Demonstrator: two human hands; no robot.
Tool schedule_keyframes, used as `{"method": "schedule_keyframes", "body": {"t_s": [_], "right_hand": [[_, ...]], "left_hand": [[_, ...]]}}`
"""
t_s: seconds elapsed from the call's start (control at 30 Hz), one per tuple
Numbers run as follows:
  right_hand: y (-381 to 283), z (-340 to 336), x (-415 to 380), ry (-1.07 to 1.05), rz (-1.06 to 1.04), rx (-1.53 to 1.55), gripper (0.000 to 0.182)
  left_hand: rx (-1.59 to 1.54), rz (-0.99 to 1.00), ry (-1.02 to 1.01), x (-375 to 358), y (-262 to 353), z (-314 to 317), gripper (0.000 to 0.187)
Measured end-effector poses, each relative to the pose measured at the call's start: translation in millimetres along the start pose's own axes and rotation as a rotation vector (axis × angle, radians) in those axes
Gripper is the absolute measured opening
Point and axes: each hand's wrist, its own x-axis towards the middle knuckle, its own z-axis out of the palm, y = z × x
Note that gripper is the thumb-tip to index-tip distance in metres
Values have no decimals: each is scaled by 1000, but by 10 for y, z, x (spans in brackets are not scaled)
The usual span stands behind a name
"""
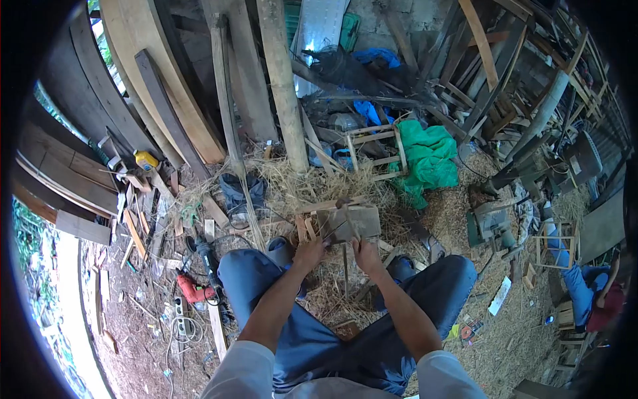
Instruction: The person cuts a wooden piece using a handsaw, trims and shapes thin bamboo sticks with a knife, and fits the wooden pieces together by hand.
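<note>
My right hand (367,255) is closed around the handle of a hammer (343,204), its head over a flat wooden block (362,224) between my knees. To the left of it, my left hand (310,253) rests at the block's near left edge with fingers pressed together. What those fingers grip is too small to make out. Two short wooden slats (306,229) stick up just beyond my left hand. Behind the block lies a longer strip of wood (332,205).
On the left lie a red power tool (194,288), a dark angle grinder (206,258) and a white power strip (179,309). A green cloth (428,159) and wooden frame (377,151) stand ahead. Rightward are a machine (492,223), a stool frame (555,249) and another person (591,292).
</note>
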Motion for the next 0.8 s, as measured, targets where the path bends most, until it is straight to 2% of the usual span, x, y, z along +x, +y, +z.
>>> {"method": "schedule_keyframes", "body": {"t_s": [0.17,0.23,0.27,0.33,0.4,0.43,0.47,0.5,0.57,0.6,0.63,0.73,0.77,0.8], "right_hand": [[-22,-147,-13,69,97,-24,33],[-33,-216,-80,302,131,-8,39],[-38,-264,-81,297,125,-10,39],[25,-349,-101,460,275,-93,30],[365,-299,-50,527,292,-172,27],[614,-226,-10,593,314,-247,23],[917,-182,32,556,308,-299,22],[1210,-159,72,426,268,-348,21],[1668,-136,102,191,189,-408,22],[1743,-138,97,135,233,-400,24],[1627,-172,92,49,485,-274,32],[1505,-149,125,155,500,-143,35],[1524,-160,133,150,501,-147,35],[1554,-159,181,254,456,-240,33]], "left_hand": [[-54,-40,55,82,119,-74,34],[-73,-68,65,66,157,-92,36],[-162,-128,88,78,170,-115,36],[-251,-187,110,114,143,-90,36],[-440,-141,246,191,106,-26,38],[-439,-142,246,189,149,-104,38],[-560,-244,172,170,239,-252,39],[-682,-345,99,179,292,-345,40],[-710,-346,125,263,280,-333,40],[-740,-351,146,313,277,-292,39],[-743,-348,136,366,242,-202,39],[-751,-350,234,470,133,-66,38],[-777,-374,231,498,114,-35,37],[-801,-396,232,530,75,-14,37]]}}
